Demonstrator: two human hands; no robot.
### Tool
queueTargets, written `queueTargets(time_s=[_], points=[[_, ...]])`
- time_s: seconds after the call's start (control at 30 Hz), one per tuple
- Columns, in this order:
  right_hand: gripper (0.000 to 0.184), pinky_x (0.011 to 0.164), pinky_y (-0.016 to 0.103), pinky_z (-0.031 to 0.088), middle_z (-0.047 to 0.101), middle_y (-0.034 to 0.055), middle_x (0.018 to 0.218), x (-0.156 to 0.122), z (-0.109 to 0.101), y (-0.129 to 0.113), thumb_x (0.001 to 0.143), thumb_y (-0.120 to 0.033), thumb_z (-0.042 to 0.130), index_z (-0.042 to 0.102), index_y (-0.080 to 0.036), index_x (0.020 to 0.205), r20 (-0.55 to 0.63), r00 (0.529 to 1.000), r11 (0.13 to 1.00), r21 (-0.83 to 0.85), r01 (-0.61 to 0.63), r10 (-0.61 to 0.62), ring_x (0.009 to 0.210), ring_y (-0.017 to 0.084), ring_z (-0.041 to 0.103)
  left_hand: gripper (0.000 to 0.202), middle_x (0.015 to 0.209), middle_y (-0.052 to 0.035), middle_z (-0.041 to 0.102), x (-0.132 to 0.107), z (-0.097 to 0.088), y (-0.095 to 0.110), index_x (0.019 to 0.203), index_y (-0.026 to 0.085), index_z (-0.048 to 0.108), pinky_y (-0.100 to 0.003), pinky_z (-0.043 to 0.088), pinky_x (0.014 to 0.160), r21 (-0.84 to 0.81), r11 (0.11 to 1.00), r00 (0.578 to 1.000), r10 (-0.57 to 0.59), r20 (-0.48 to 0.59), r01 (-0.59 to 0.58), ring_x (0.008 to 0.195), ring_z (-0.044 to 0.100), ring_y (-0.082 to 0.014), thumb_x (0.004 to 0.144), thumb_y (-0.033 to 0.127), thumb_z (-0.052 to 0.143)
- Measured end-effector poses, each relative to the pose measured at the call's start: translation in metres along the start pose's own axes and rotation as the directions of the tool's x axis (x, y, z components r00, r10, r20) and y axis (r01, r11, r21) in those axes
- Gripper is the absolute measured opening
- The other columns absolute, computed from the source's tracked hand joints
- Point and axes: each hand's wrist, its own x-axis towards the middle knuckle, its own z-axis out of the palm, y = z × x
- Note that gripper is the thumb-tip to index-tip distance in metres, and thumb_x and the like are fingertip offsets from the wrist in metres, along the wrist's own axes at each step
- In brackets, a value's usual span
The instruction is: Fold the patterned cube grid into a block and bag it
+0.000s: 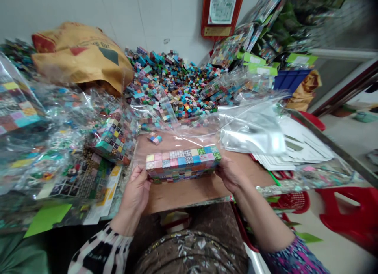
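My left hand (138, 190) grips the left end of a long block of small patterned cubes (183, 163), stacked in tight rows. At its other end my right hand (232, 175) has its fingers round the corner. The block is level, just above a brown board (180, 195); whether it touches the board I cannot tell. Just behind it lies a small loose piece of a few joined cubes (154, 138). Beyond, a large heap of loose colourful cubes (177, 84) rises against the wall.
Clear plastic bags (254, 128) and white cards (298, 144) lie to the right, with red-handled scissors (282, 174) by the edge. Bagged cube blocks (113, 138) crowd the left, before a yellow sack (85, 57). A red stool (351, 215) stands on the floor at right.
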Motion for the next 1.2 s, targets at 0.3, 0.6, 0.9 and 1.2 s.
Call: queueTargets(time_s=[0.3, 0.6, 0.9, 1.2], points=[[0.034, 0.060, 0.028, 0.035, 0.062, -0.0032, 0.063, -0.004, 0.001, 0.007, 0.054, -0.048, 0.076, 0.057, -0.023, 0.067, -0.018, 0.997, 0.997, 0.016, 0.075, -0.075, 0.061, 0.015, 0.048, 0.055, 0.086, 0.0015, 0.073, -0.002, -0.001, 0.000, 0.092, 0.019, 0.070, -0.020, 0.046, 0.057, -0.004, 1.000, 1.000, -0.009, 0.023, 0.010, 0.067, 0.060, -0.0102, 0.047, 0.038, 0.096], [0.061, 0.107, 0.042, 0.039, 0.057, 0.0051, 0.140, -0.015, 0.000, 0.033, 0.081, -0.071, 0.062, 0.057, -0.031, 0.126, -0.026, 0.868, 0.866, 0.050, 0.497, -0.497, 0.130, 0.026, 0.050, 0.044, 0.072, 0.0038, 0.069, 0.000, -0.002, 0.001, 0.077, 0.019, 0.067, -0.019, 0.045, 0.056, -0.017, 1.000, 1.000, -0.001, 0.023, 0.001, 0.061, 0.057, -0.0090, 0.048, 0.036, 0.096], [0.079, 0.116, 0.046, 0.033, 0.053, 0.0065, 0.144, -0.014, 0.004, 0.043, 0.072, -0.047, 0.083, 0.046, -0.032, 0.140, 0.120, 0.837, 0.843, 0.000, 0.538, -0.534, 0.134, 0.028, 0.048, 0.045, 0.074, 0.0038, 0.067, 0.002, -0.005, 0.002, 0.083, 0.019, 0.070, -0.019, 0.043, 0.056, -0.023, 0.999, 0.997, -0.038, 0.072, 0.040, 0.061, 0.054, -0.0084, 0.049, 0.034, 0.096], [0.067, 0.100, 0.040, 0.046, 0.066, 0.0015, 0.123, -0.001, 0.002, 0.021, 0.067, -0.050, 0.084, 0.059, -0.032, 0.126, 0.110, 0.851, 0.854, -0.032, 0.519, -0.513, 0.115, 0.027, 0.059, 0.037, 0.076, 0.0008, 0.069, 0.006, -0.014, 0.006, 0.079, 0.017, 0.068, -0.021, 0.044, 0.059, 0.011, 0.990, 0.981, -0.143, 0.128, 0.143, 0.066, 0.059, -0.0106, 0.056, 0.032, 0.093]])
